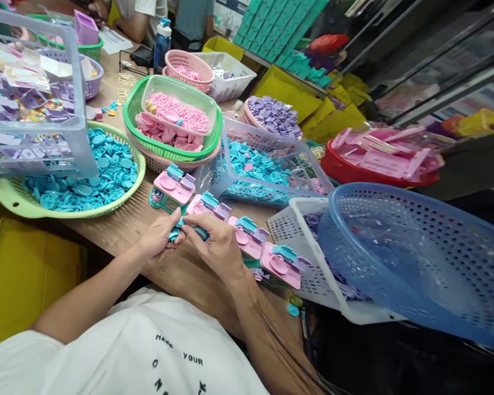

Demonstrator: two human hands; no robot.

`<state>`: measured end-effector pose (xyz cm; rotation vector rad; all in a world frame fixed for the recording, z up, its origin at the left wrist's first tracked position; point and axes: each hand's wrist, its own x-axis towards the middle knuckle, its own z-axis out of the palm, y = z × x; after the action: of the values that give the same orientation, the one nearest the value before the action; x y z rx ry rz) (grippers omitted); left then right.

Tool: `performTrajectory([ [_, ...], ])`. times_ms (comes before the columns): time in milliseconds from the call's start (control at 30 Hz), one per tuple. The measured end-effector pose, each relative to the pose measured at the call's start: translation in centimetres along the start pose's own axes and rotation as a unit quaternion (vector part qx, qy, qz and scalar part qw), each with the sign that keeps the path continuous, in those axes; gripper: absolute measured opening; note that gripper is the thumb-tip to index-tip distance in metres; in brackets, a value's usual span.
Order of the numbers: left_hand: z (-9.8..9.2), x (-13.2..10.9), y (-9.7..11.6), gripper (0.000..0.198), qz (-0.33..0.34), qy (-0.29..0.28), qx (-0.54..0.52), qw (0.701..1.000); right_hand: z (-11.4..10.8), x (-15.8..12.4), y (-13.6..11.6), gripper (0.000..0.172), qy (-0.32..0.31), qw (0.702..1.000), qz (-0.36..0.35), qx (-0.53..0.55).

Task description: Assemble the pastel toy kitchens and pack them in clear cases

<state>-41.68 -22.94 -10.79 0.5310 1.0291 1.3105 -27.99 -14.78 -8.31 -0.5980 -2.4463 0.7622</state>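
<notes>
My left hand [158, 236] is half cupped over the table edge, with small blue plastic pieces [174, 235] lying in its fingers. My right hand [220, 247] meets it from the right, thumb and forefinger pinched on a blue plastic piece at the left fingertips. Another rounded, darker blue piece [202, 233] shows under the right fingers; whether that hand grips it I cannot tell. Just beyond both hands runs a slanting row of small toy units with pink tops [175, 186], each carrying blue and purple parts. The right forearm partly covers the row.
Left stands a green basket of blue discs [142, 164], overlapped by a clear crate [80, 109]. Ahead are a green basket of pink parts [218, 129] and a clear crate of blue parts [247, 189]. A large blue basket [395, 219] sits right. Other people sit across the table.
</notes>
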Motion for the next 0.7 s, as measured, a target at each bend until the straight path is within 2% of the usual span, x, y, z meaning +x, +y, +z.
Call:
performTrajectory([
  [100, 0.1, 0.2, -0.1, 0.066, -0.013, 0.047, -0.011, 0.999, 0.3, 0.5, 0.1, 0.027, -0.033, 0.991, -0.038, -0.127],
  [167, -0.1, 0.6, 0.1, 0.065, -0.012, 0.064, -0.020, 0.998, 0.2, 1.6, 0.2, 0.029, -0.058, 0.980, -0.036, -0.189],
  [267, -0.8, 1.4, 0.9, 0.054, 0.002, 0.093, -0.080, 0.992, 0.0, 4.6, 0.1, 0.031, -0.078, 0.955, 0.032, -0.285],
  [367, -1.6, 2.2, 1.4, 0.037, -0.002, 0.138, -0.192, 0.972, 0.2, 7.8, 0.0, 0.035, -0.111, 0.920, 0.096, -0.364],
  [500, -1.9, 2.4, 1.3, 0.034, -0.034, 0.194, -0.294, 0.935, 0.7, 10.1, -0.1, 0.037, -0.171, 0.892, 0.117, -0.402],
  [700, -1.5, 2.2, 0.8, 0.034, -0.029, 0.213, -0.336, 0.917, 0.9, 9.9, 0.3, 0.029, -0.172, 0.894, 0.119, -0.396],
])
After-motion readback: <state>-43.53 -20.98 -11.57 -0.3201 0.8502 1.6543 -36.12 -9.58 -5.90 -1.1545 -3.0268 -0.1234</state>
